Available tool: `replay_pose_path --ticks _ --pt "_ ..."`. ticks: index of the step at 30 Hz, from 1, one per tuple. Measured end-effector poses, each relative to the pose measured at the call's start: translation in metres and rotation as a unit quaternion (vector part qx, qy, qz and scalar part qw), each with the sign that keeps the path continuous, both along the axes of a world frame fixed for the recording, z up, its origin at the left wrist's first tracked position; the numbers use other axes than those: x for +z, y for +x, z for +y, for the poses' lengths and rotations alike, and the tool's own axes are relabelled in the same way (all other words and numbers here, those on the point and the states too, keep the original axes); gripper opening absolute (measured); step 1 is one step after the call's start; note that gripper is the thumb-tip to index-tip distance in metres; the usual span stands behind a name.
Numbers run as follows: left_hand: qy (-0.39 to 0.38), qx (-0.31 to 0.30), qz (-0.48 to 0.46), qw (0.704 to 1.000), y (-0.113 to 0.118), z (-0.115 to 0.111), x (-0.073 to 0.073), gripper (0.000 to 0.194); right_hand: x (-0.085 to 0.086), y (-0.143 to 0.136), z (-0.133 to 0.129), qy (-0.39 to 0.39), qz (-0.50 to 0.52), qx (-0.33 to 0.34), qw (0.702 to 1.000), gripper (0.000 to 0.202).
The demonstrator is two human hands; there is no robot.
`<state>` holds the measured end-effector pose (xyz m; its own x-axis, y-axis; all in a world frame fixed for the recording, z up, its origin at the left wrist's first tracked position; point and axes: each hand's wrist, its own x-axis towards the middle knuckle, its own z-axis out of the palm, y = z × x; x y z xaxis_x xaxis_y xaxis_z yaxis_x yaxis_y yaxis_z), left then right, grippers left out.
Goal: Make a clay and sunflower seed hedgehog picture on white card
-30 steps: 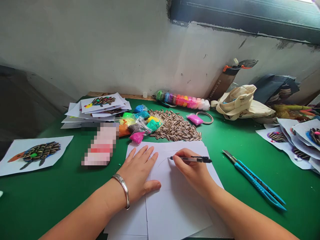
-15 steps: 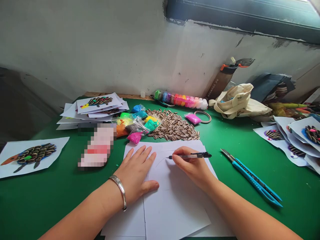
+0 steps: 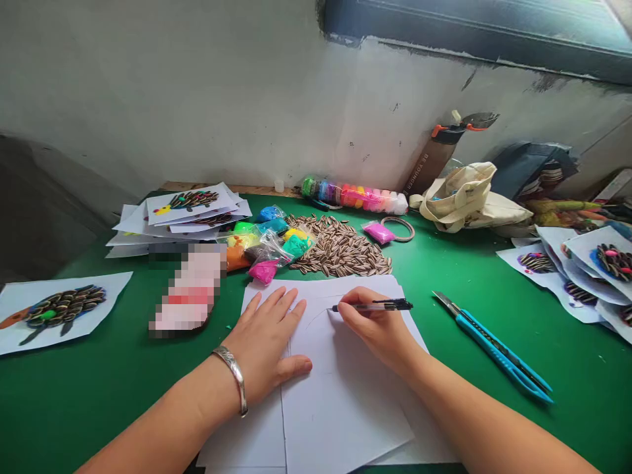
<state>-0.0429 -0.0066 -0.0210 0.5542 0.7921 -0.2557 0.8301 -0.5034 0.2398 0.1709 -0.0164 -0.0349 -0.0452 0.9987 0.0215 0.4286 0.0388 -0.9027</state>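
My right hand [image 3: 372, 322] is closed around a black pen [image 3: 390, 305], whose tip touches a white sheet of paper [image 3: 340, 408]. A thin curved line runs down and left from the tip. On the left part of the paper, my left hand [image 3: 274, 342] lies flat with fingers spread, a silver bangle at its wrist. More white sheets lie under the top one. Just beyond the paper are a heap of striped sunflower seeds [image 3: 340, 247] and several small bags of coloured clay [image 3: 264, 270].
A blue utility knife [image 3: 494, 352], blade out, lies right of the paper. Seed-decorated pictures sit at far left [image 3: 64, 309], in a stack at back left [image 3: 187, 201] and at right [image 3: 538, 263]. A tape ring [image 3: 402, 229], cloth bag [image 3: 464, 201] and bottle [image 3: 434, 158] stand toward the wall.
The view has shifted slightly. The pen tip stays near the upper end of the curved line, which looks a little clearer. My left hand remains flat on the paper.
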Motion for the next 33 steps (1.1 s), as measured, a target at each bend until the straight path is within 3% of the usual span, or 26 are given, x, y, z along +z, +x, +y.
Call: replay_pose_path --ticks 10,27,33 --pt "-0.001 0.001 0.005 1.000 -0.001 0.000 -0.001 0.076 0.000 0.021 0.008 0.026 -0.051 -0.053 0.997 0.014" --pt "0.011 -0.002 0.015 1.000 -0.001 0.002 -0.002 0.076 0.012 0.047 0.013 -0.088 -0.096 -0.051 0.990 0.014" --pt "0.015 -0.004 0.007 1.000 -0.001 0.002 -0.004 0.077 0.019 0.040 0.006 0.004 0.004 -0.005 1.000 0.012"
